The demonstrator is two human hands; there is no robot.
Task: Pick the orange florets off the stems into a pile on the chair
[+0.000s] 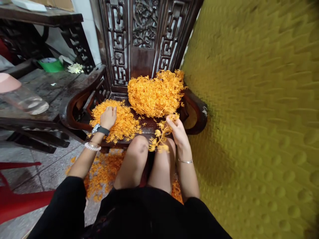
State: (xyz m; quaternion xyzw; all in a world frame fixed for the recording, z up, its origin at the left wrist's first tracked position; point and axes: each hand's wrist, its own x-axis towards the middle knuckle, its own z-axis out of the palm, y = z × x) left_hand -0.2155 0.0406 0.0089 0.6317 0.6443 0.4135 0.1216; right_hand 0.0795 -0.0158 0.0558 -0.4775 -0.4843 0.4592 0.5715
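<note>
Two heaps of orange stringy strands lie on the seat of a dark carved wooden chair (147, 124). The smaller heap (123, 122) is on the left, the bigger heap (156, 93) at the back right. My left hand (108, 117) rests on the smaller heap with its fingers curled into the strands. My right hand (177, 130) is closed on a hanging bunch of orange strands (159, 137) at the front edge of the seat, just below the bigger heap. My bare knees sit right against the chair's front.
More orange strands (103, 172) are scattered on the tiled floor under my left arm. A dark low table (50, 86) with a green lid stands at left. A yellow dimpled surface (254, 126) fills the right side. A red plastic piece (17, 199) lies at lower left.
</note>
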